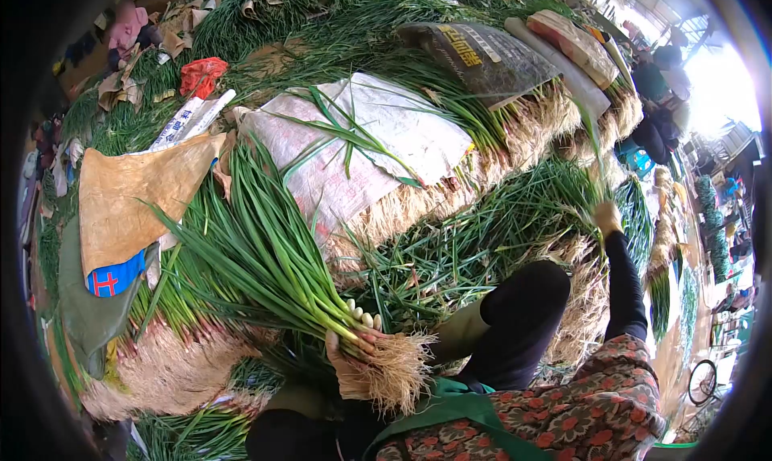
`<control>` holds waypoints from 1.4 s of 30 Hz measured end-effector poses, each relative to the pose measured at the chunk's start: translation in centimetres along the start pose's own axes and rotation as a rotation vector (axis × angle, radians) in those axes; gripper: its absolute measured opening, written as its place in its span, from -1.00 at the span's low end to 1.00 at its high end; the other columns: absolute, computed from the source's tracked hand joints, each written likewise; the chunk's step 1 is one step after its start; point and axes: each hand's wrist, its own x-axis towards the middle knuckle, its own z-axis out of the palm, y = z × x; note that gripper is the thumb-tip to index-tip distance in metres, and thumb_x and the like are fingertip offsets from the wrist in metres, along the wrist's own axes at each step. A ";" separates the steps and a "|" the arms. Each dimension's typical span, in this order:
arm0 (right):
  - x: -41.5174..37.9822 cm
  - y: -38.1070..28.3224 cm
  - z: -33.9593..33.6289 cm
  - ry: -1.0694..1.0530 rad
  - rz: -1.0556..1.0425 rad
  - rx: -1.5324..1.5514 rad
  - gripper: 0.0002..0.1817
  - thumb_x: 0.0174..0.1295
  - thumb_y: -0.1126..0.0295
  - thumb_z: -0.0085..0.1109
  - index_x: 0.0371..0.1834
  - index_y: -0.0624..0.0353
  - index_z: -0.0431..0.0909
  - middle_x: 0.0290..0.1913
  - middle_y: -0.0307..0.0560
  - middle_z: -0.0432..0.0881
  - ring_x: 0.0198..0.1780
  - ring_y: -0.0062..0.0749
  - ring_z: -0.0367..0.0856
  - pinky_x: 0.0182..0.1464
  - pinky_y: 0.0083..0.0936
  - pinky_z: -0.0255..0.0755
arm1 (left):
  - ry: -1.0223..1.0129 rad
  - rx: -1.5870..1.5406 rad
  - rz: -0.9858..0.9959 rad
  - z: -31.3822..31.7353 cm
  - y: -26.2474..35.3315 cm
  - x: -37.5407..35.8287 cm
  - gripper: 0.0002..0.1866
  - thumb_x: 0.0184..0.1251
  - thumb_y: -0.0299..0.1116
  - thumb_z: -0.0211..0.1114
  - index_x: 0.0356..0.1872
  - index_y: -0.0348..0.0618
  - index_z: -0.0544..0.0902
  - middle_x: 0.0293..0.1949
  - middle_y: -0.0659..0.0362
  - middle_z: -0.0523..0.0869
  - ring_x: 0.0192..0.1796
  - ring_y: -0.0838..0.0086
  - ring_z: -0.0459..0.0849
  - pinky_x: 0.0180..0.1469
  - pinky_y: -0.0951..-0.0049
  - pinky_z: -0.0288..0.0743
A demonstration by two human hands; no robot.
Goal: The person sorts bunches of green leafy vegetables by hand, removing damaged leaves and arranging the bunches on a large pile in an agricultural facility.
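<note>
My left hand (347, 366), low in the middle, is wrapped round a thick bunch of green garlic (301, 288). Its long flat leaves fan up and to the left, and its tangled pale roots (400, 371) stick out to the right. Pale fingertips show over the stems. Out at the right, my right hand (609, 218) is closed at the end of a stretched, dark-sleeved arm. Green stalks (593, 151) run from it, blurred at the top; how many it holds is hidden. Loose green garlic (434, 260) lies in front of my knees.
Stacked bundles with roots facing me lie under a white sack (378, 131), a dark printed sack (482, 59) and a tan sack (149, 191). A red plastic bag (203, 76) rests behind. My bent knee (527, 296) rises between my hands. Other people and a bicycle wheel (702, 382) are at the edges.
</note>
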 end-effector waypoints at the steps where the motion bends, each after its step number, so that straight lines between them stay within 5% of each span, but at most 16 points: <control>1: -2.7 1.0 3.7 -0.038 -0.065 -0.292 -0.57 0.10 0.10 0.13 -0.05 0.16 0.56 -0.18 -0.10 0.66 -0.11 -0.28 0.63 -0.11 -0.40 0.50 | -0.067 -0.011 -0.002 -0.1 -0.1 0.2 -0.35 0.25 -0.07 0.12 0.30 -0.18 0.25 0.05 0.11 0.54 -0.09 0.37 0.56 0.36 0.11 0.15; 4: -3.9 2.5 10.2 -0.265 -0.224 -0.043 -0.66 0.12 0.17 0.11 -0.14 0.15 0.58 -0.17 -0.01 0.64 -0.07 -0.23 0.63 -0.09 -0.35 0.52 | -0.123 -0.018 0.015 0.2 -0.7 0.6 -0.32 0.24 -0.05 0.12 0.33 -0.15 0.21 0.14 0.09 0.49 -0.05 0.41 0.52 0.34 0.15 0.17; 9: -1.0 -15.6 -6.3 0.272 -1.140 -0.139 -0.64 -0.12 0.47 0.23 -0.17 0.15 0.48 -0.13 -0.07 0.56 -0.01 -0.25 0.53 -0.01 -0.39 0.48 | 0.005 0.048 0.005 1.2 -1.4 -0.2 -0.28 0.23 0.03 0.13 0.35 -0.10 0.19 0.18 0.13 0.46 -0.06 0.45 0.49 0.30 0.27 0.22; 13: 9.2 -36.3 -3.8 0.428 -1.103 0.065 -0.60 0.10 0.37 0.03 0.06 0.04 0.47 0.08 -0.15 0.52 0.14 -0.30 0.46 0.14 -0.43 0.36 | 0.116 0.096 0.087 5.4 -2.5 -1.1 -0.25 0.21 0.11 0.14 0.34 -0.10 0.21 -0.01 0.23 0.55 -0.05 0.47 0.51 0.25 0.35 0.27; 16: 7.7 -46.7 -4.1 0.505 -0.984 0.159 -0.62 0.20 0.36 -0.08 0.08 0.21 0.43 -0.20 -0.12 0.59 -0.19 -0.32 0.56 -0.21 -0.36 0.45 | 0.153 0.064 0.042 5.1 -1.4 -1.4 -0.34 0.29 0.15 0.01 0.27 -0.11 0.33 -0.20 0.15 0.64 -0.12 0.45 0.60 0.28 0.36 0.26; 19: 3.3 -48.0 -6.6 0.627 -0.963 0.037 -0.62 0.21 0.40 -0.10 0.06 0.37 0.38 -0.60 -0.21 0.53 -0.60 -0.43 0.51 -0.63 -0.37 0.41 | -0.164 0.056 -0.021 3.1 -0.7 -0.8 -0.26 0.30 0.17 -0.01 0.30 -0.23 0.25 -0.26 0.08 0.61 -0.17 0.26 0.58 0.23 0.30 0.32; 23: -7.7 -43.3 -12.9 1.115 -1.163 0.246 -0.69 0.22 0.34 -0.03 0.02 0.12 0.41 -0.35 -0.25 0.60 -0.33 -0.32 0.59 -0.32 -0.43 0.52 | 0.063 0.054 0.057 4.5 -1.4 -1.0 -0.21 0.21 0.10 0.18 0.28 -0.30 0.22 -0.14 0.10 0.58 -0.14 0.39 0.56 0.16 0.29 0.38; 25: -19.2 -37.5 -20.9 0.159 -1.179 0.392 -0.68 0.21 0.18 0.00 -0.05 0.10 0.46 -0.33 -0.19 0.61 -0.29 -0.28 0.60 -0.29 -0.42 0.52 | -0.015 0.036 -0.015 1.6 -0.7 -0.2 -0.23 0.22 0.12 0.16 0.24 -0.32 0.26 -0.08 0.01 0.56 -0.09 0.44 0.57 -0.08 0.39 0.50; 27: -25.5 -35.3 -19.1 0.395 -1.360 0.251 -0.70 0.18 0.29 0.02 -0.05 0.12 0.47 -0.62 -0.23 0.44 -0.63 -0.38 0.49 -0.65 -0.41 0.31 | -0.202 -0.025 -0.194 -6.2 1.0 1.1 -0.23 0.22 0.16 0.13 0.22 -0.33 0.29 0.00 -0.11 0.53 -0.03 0.51 0.56 -0.42 0.55 0.59; 28: -26.7 -38.0 -13.3 0.562 -1.450 0.775 -0.71 0.22 0.27 -0.09 0.00 0.04 0.38 -0.74 -0.23 0.38 -0.77 -0.35 0.40 -0.80 -0.37 0.21 | -0.136 0.108 -0.083 -5.8 0.8 0.9 -0.21 0.22 0.17 0.12 0.25 -0.32 0.25 0.00 -0.13 0.52 -0.04 0.52 0.56 -0.52 0.61 0.55; 30: -31.0 -37.0 -14.2 0.864 -1.197 -0.027 -0.59 0.23 0.28 -0.10 0.17 0.00 0.33 -0.60 -0.01 0.51 -0.66 -0.20 0.50 -0.63 -0.32 0.40 | -0.112 0.083 -0.048 -3.8 0.7 -0.2 -0.19 0.23 0.21 0.06 0.30 -0.26 0.22 0.09 -0.09 0.47 0.06 0.44 0.52 -0.24 0.44 0.53; 33: -30.2 -35.5 -16.4 -0.165 -1.487 0.312 -0.67 0.16 0.26 0.03 -0.01 0.02 0.53 -0.29 0.04 0.67 -0.29 -0.14 0.66 -0.24 -0.28 0.53 | -0.216 -0.058 -0.041 -0.3 0.2 -1.3 -0.23 0.27 0.19 -0.01 0.32 -0.22 0.22 0.25 -0.02 0.36 0.24 0.28 0.38 0.21 0.17 0.28; 36: -25.0 -38.2 -10.5 -0.224 -1.792 0.555 -0.63 0.11 0.15 0.11 -0.08 0.10 0.58 -0.08 0.09 0.62 -0.03 -0.08 0.59 -0.02 -0.24 0.46 | -0.252 -0.548 -0.138 5.3 -0.9 -4.4 -0.28 0.30 0.20 -0.05 0.31 -0.11 0.25 0.20 0.05 0.45 0.21 0.29 0.45 0.35 0.07 0.19; 38: -23.5 -40.2 -10.3 -0.142 -1.488 0.546 -0.60 0.21 0.14 0.00 -0.01 0.17 0.53 -0.16 0.04 0.64 -0.12 -0.12 0.62 -0.04 -0.22 0.47 | -0.137 -0.073 0.071 4.7 -0.6 -4.7 -0.29 0.30 0.18 0.01 0.33 -0.08 0.22 0.16 0.05 0.48 0.18 0.27 0.48 0.36 0.04 0.18; 41: -23.4 -43.8 -13.5 -1.196 -1.336 1.666 -0.39 0.31 -0.08 -0.10 0.25 0.14 0.32 -0.05 -0.11 0.56 -0.09 -0.45 0.57 -0.22 -0.53 0.50 | -0.193 -0.044 0.041 4.8 0.0 -5.0 -0.35 0.32 0.12 0.05 0.27 -0.12 0.30 0.06 0.02 0.55 0.11 0.23 0.53 0.30 -0.01 0.28; 42: -26.4 -41.5 -19.1 -0.962 -1.147 1.502 -0.32 0.29 -0.18 -0.12 0.24 0.16 0.32 -0.16 -0.14 0.58 -0.29 -0.57 0.56 -0.33 -0.58 0.47 | -0.154 -0.005 0.043 4.8 0.1 -5.0 -0.37 0.31 0.11 0.05 0.24 -0.13 0.33 0.01 0.02 0.58 0.08 0.23 0.55 0.28 -0.02 0.31</control>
